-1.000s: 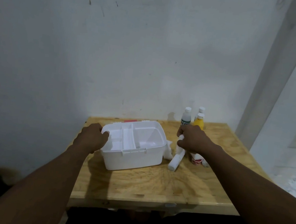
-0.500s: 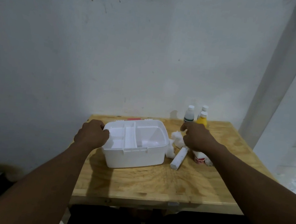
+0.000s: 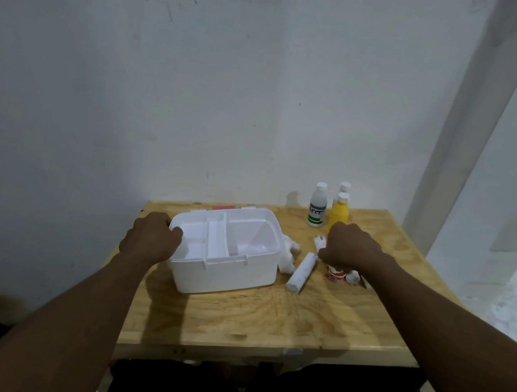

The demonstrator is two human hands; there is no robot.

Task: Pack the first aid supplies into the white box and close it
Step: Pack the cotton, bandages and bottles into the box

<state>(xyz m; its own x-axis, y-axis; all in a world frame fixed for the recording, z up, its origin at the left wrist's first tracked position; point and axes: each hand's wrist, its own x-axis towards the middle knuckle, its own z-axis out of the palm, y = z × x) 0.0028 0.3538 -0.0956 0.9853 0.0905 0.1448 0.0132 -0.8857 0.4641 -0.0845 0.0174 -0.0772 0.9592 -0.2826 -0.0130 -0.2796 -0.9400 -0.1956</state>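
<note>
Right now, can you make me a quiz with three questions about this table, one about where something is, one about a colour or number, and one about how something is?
1. Where does the white roll lie?
A. inside the box
B. on the table right of the box
C. on the floor

2. What colour is the bottle just behind the right hand?
A. yellow
B. blue
C. black

3. How is the white box?
A. closed
B. upside down
C. open, its tray empty

Answers: 1 B, the roll rests on the wooden table beside the box. 2 A, its body is yellow under a white cap. 3 C, the bare tray compartments show, and the left hand grips the box's end.
</note>
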